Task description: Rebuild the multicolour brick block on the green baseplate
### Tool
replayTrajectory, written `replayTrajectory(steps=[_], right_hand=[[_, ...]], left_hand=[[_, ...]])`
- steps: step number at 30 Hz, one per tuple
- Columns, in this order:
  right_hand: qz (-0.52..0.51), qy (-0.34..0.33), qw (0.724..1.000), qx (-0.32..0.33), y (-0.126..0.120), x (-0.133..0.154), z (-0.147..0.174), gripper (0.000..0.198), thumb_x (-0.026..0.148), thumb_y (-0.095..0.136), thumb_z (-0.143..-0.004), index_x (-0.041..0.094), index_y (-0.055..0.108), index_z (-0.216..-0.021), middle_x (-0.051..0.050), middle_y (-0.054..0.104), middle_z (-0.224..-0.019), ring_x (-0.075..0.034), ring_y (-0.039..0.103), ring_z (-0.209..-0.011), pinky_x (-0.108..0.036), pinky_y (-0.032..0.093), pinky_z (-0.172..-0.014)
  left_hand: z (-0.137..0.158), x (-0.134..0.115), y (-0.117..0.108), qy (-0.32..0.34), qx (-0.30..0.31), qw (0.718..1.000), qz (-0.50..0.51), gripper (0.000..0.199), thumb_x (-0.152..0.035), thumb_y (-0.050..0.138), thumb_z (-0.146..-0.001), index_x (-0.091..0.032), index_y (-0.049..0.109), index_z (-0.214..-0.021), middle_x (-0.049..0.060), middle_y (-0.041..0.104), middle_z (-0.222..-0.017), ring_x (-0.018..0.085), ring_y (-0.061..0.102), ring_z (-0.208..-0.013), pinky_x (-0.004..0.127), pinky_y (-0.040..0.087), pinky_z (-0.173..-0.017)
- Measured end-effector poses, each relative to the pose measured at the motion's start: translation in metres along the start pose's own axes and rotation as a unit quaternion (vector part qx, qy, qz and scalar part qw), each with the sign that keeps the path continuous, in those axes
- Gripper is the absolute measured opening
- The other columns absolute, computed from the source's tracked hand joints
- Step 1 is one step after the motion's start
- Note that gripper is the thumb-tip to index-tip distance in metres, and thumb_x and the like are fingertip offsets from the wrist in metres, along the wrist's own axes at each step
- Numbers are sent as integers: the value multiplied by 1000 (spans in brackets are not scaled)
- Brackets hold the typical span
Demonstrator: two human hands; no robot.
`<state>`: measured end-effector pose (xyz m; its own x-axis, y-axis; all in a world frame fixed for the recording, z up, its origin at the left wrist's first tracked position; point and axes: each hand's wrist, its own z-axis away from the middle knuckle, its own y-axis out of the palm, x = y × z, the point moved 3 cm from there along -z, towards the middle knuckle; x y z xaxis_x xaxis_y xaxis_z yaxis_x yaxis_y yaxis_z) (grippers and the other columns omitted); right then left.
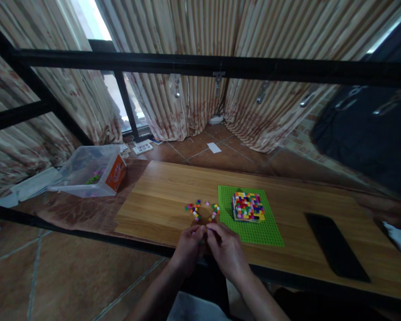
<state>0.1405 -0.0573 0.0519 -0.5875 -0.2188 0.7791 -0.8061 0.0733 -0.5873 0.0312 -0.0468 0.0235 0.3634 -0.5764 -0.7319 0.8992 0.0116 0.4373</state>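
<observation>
My left hand (189, 245) and my right hand (224, 244) meet at the front edge of the wooden table, fingers pinched together. Bits of pink and green show at the left fingers, and a tiny coloured piece sits between both sets of fingertips; these look like small building bricks, partly hidden. Just beyond the hands lie loose building bricks in two curved clusters, a left one (195, 209) and a right one (214, 211). To the right, a block of many-coloured bricks (248, 207) stands on a green baseplate (257, 236).
A clear plastic box (83, 174) with an orange label and a few green and pink pieces stands left of the table (153, 191). A black flat object (336, 245) lies at the right. A dark metal bar (200, 64) crosses above the table, with hanging clips.
</observation>
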Motion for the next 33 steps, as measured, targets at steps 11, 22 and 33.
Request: replayTrajectory(steps=[11,22,33], right_hand=[[4,23,981,-194,7,-21,-36,32,29,29,-96,18,58,-92,-11,57,-100,-20,53,-103,-38,42,-92],[7,57,979,-197,55,-23,-74,33,30,27,-96,19,58,-89,-10,55,-111,-20,48,-111,-38,37,-98],[-154,54,968,-191,9,-13,-44,26,30,41,-93,20,65,-97,-5,67,-92,-16,61,-85,-28,47,-78]], left_hand=[[-27,-40,-37,139,-129,969,-156,26,-41,61,-71,-17,56,-61,-5,43,-48,7,35,-42,21,24,-42],[-39,-57,-43,234,-167,902,-323,15,-28,59,-73,-21,65,-62,1,57,-53,16,54,-59,23,33,-52],[-31,-49,-45,208,-168,927,-261,23,-40,59,-73,-18,63,-71,-4,46,-50,11,42,-49,21,31,-47]])
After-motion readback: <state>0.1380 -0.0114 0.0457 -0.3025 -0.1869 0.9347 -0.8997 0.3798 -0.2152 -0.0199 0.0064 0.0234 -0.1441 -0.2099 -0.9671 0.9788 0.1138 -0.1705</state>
